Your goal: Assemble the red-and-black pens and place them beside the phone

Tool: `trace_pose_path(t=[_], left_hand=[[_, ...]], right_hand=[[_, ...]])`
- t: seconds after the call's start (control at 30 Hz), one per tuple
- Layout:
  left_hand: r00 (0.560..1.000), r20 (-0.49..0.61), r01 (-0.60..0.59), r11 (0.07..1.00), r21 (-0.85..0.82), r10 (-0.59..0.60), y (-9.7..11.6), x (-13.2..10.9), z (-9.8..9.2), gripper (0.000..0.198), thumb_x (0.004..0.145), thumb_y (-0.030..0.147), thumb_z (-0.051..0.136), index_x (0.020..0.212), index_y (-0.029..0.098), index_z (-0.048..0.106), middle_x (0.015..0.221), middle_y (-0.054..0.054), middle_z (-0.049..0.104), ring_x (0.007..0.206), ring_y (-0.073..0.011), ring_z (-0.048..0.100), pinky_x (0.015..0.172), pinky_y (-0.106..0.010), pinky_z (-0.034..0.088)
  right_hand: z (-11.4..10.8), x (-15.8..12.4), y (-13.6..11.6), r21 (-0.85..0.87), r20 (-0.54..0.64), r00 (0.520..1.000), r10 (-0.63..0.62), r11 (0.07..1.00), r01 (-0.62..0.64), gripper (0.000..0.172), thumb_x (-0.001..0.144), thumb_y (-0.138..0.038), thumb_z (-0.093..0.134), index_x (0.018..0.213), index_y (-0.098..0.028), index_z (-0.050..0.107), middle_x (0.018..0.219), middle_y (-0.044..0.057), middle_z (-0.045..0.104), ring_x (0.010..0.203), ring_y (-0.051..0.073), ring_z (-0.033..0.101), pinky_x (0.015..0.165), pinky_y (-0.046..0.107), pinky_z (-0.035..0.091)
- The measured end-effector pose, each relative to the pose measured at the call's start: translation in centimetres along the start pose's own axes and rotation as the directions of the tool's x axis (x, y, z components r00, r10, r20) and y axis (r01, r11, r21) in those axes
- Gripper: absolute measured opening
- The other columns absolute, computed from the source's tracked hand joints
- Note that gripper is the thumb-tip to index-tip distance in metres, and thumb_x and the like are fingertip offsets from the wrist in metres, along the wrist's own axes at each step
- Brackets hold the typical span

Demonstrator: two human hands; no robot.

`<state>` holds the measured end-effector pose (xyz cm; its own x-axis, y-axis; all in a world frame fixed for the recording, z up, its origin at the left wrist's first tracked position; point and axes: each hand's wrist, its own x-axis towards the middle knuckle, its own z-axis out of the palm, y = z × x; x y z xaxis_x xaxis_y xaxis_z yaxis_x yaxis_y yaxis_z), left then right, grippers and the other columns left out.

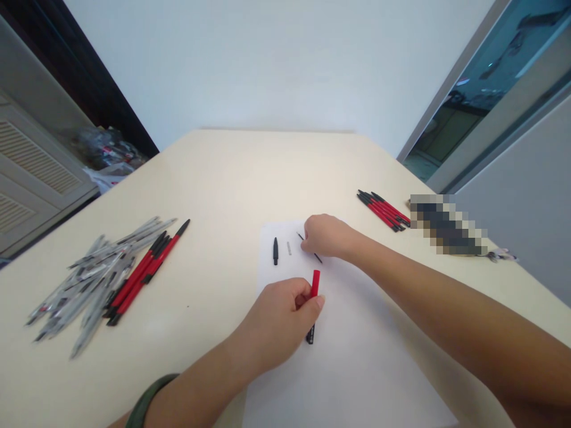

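My left hand [289,318] is closed around a red pen barrel [316,282]; its open red end points up and away, and the black end with the clip sticks out below my fingers. Further up the white paper [357,356], my right hand [327,236] has its fingers closed at a thin dark pen refill [317,258], whose two ends show on either side of the fingers. To the left of that hand a small metal spring [289,248] lies on the paper. Beside the spring is a black pen tip section [275,251].
On the left of the table [214,178] lies a pile of clear pens [98,279], with several red and black pens [147,270] beside it. Another group of red pens [382,209] lies at the right, near a blurred-out dark object [446,226]. A wall stands behind the table.
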<state>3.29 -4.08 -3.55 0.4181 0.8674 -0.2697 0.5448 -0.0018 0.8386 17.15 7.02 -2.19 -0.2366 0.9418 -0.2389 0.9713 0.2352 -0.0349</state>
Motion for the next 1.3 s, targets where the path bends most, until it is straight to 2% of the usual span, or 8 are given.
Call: trace_pose_path(t=[0.33,0.43,0.5,0.6,0.73,0.83,1.13,1.3], left_hand=[[1.0,0.009,-0.008,0.999,-0.039,0.008,0.1,0.0,0.0,0.032,0.078,0.046,0.039,0.06,0.019,0.04,0.054,0.006,0.039,0.048,-0.0079,0.033,0.043,-0.021,0.026],[1.0,0.008,-0.001,0.999,-0.043,0.001,0.2,0.0,-0.1,0.032,0.078,0.046,0.039,0.06,0.019,0.039,0.053,0.006,0.039,0.047,-0.0078,0.032,0.042,-0.02,0.025],[1.0,0.006,-0.003,0.999,-0.043,0.003,0.2,0.0,-0.1,0.033,0.078,0.046,0.039,0.059,0.019,0.039,0.053,0.006,0.038,0.047,-0.0078,0.032,0.042,-0.02,0.024],[1.0,0.008,-0.014,0.999,-0.048,0.015,0.0,0.0,0.0,0.033,0.078,0.046,0.039,0.059,0.019,0.04,0.053,0.006,0.039,0.047,-0.0081,0.032,0.043,-0.021,0.025],[0.999,0.005,-0.042,0.997,-0.057,0.043,-0.3,0.1,0.1,0.033,0.079,0.047,0.036,0.065,0.019,0.047,0.058,0.004,0.046,0.05,-0.0095,0.037,0.046,-0.022,0.027],[0.999,0.015,-0.051,0.996,-0.073,0.052,-0.4,0.2,0.2,0.033,0.08,0.047,0.035,0.068,0.019,0.05,0.061,0.003,0.051,0.053,-0.0107,0.041,0.049,-0.022,0.029],[0.999,0.019,-0.048,0.997,-0.06,0.05,-0.1,0.0,0.1,0.033,0.08,0.046,0.036,0.066,0.019,0.049,0.06,0.004,0.049,0.054,-0.0101,0.039,0.05,-0.022,0.029],[0.999,0.011,-0.053,0.997,-0.063,0.053,0.1,0.0,0.0,0.033,0.08,0.045,0.036,0.066,0.019,0.049,0.058,0.004,0.046,0.053,-0.0097,0.037,0.049,-0.022,0.027]], right_hand=[[-0.5,-0.2,0.6,0.031,0.015,0.999,-0.037,0.999,0.036,0.022,0.062,-0.027,0.049,0.07,-0.012,0.063,0.073,0.015,0.064,0.063,0.023,0.059,0.048,0.027,0.039],[-1.1,-1.1,1.6,0.156,-0.006,0.999,-0.053,0.986,0.054,0.018,0.064,-0.027,0.046,0.067,-0.014,0.059,0.069,0.01,0.064,0.059,0.019,0.058,0.046,0.024,0.039],[-1.4,-1.9,2.5,0.403,-0.057,0.997,-0.06,0.912,0.078,0.013,0.066,-0.023,0.045,0.067,-0.015,0.055,0.062,0.006,0.062,0.053,0.015,0.057,0.045,0.022,0.04],[-1.9,-3.3,3.5,0.741,-0.19,0.981,-0.035,0.65,0.167,0.005,0.066,-0.016,0.046,0.068,-0.015,0.05,0.058,0.004,0.06,0.049,0.012,0.056,0.045,0.021,0.042],[-2.7,-5.6,3.7,0.905,-0.31,0.951,0.014,0.31,0.291,0.007,0.066,-0.016,0.052,0.071,-0.016,0.048,0.066,0.004,0.062,0.05,0.011,0.057,0.047,0.023,0.044],[-3.0,-6.9,3.3,0.929,-0.343,0.939,0.024,0.158,0.336,0.01,0.065,-0.018,0.055,0.072,-0.017,0.047,0.068,0.003,0.063,0.047,0.011,0.056,0.046,0.024,0.044],[-2.2,-7.3,2.3,0.932,-0.344,0.939,-0.011,0.12,0.342,0.008,0.067,-0.014,0.055,0.069,-0.015,0.047,0.064,0.003,0.062,0.046,0.009,0.053,0.046,0.022,0.043],[-1.6,-6.9,2.2,0.959,-0.259,0.964,-0.069,0.102,0.265,0.008,0.067,-0.016,0.054,0.07,-0.015,0.047,0.064,0.002,0.062,0.045,0.008,0.052,0.046,0.022,0.041]])
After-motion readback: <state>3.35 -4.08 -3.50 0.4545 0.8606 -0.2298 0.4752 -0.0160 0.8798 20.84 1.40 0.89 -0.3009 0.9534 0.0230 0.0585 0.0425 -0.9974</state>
